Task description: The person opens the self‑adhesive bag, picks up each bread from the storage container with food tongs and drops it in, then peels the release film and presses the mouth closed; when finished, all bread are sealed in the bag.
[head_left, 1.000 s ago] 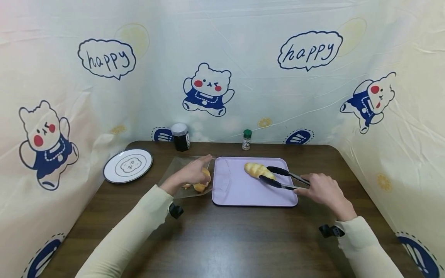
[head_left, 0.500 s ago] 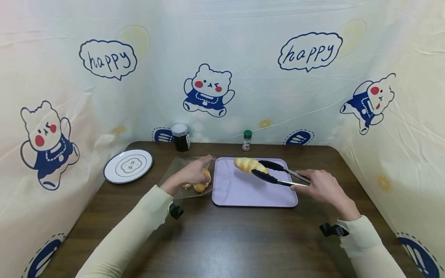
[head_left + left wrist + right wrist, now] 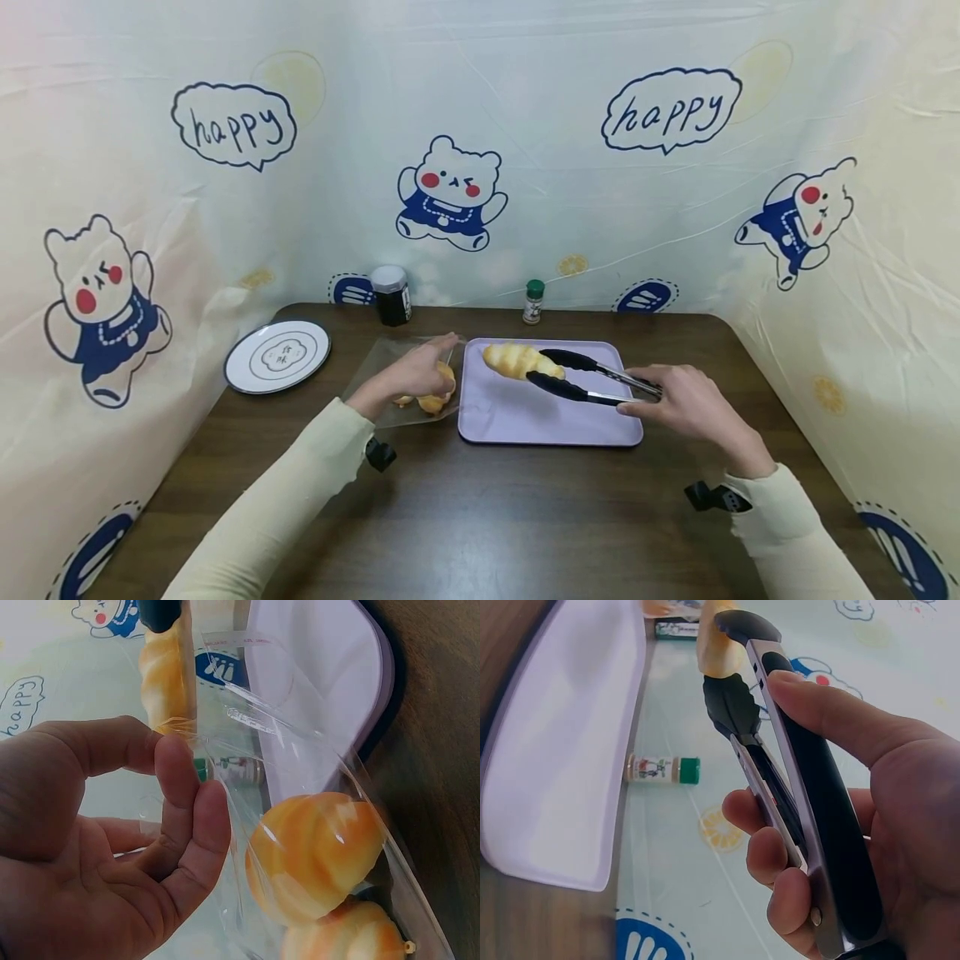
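Observation:
My left hand (image 3: pixel 411 373) pinches the edge of a clear plastic bag (image 3: pixel 372 371) at the tray's left side. Round golden bread rolls (image 3: pixel 311 847) lie inside the bag, partly hidden behind the hand in the head view. My right hand (image 3: pixel 692 403) grips metal tongs with black tips (image 3: pixel 558 387). Between those tips is a long, ridged, pale-yellow bread roll (image 3: pixel 517 361), held above the left part of a lilac tray (image 3: pixel 555 427). In the left wrist view, the roll's end is right at the bag's mouth, close to my fingertips.
A white plate (image 3: pixel 255 375) with a dark rim lies at the left of the wooden table (image 3: pixel 480 508). At the back stand a dark jar (image 3: pixel 392 304) with a pale lid and a small green-capped shaker (image 3: pixel 533 302). A printed cloth (image 3: pixel 562 192) hangs behind.
The tongs have lifted the long bread roll from the tray and carried it left towards the bag. My left hand has stayed in place at the bag.

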The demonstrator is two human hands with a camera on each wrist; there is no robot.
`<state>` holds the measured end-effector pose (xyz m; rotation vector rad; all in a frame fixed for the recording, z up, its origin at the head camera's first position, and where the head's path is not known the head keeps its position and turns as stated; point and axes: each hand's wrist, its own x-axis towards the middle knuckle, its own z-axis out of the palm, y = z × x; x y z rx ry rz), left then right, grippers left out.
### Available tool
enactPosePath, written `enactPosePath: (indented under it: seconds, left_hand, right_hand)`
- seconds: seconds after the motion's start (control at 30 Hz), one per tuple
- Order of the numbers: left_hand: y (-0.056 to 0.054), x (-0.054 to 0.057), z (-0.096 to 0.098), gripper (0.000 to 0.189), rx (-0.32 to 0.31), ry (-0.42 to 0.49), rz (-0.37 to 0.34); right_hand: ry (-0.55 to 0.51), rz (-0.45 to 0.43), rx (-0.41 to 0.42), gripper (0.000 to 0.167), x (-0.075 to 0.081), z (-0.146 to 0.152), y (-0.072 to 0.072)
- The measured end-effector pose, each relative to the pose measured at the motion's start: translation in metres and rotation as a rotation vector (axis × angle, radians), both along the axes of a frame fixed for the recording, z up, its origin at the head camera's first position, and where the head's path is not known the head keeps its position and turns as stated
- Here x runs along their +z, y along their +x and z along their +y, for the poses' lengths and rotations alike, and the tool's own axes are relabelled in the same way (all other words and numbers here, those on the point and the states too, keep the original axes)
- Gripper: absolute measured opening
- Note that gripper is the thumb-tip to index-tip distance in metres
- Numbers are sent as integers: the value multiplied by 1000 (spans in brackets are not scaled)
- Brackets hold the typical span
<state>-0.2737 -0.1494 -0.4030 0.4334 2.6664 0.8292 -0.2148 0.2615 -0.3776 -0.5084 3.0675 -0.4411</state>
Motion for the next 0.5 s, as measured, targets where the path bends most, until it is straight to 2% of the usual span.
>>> enactPosePath:
  seconds: [0.27,0.5]
  left_hand:
    - [0,-1,0,89,5,-10,11]
    - [0,0,0,90,3,0,2]
  right_hand:
    - [9,24,49,70,5,-6,4]
    - [23,29,78,67,-3,-21,3]
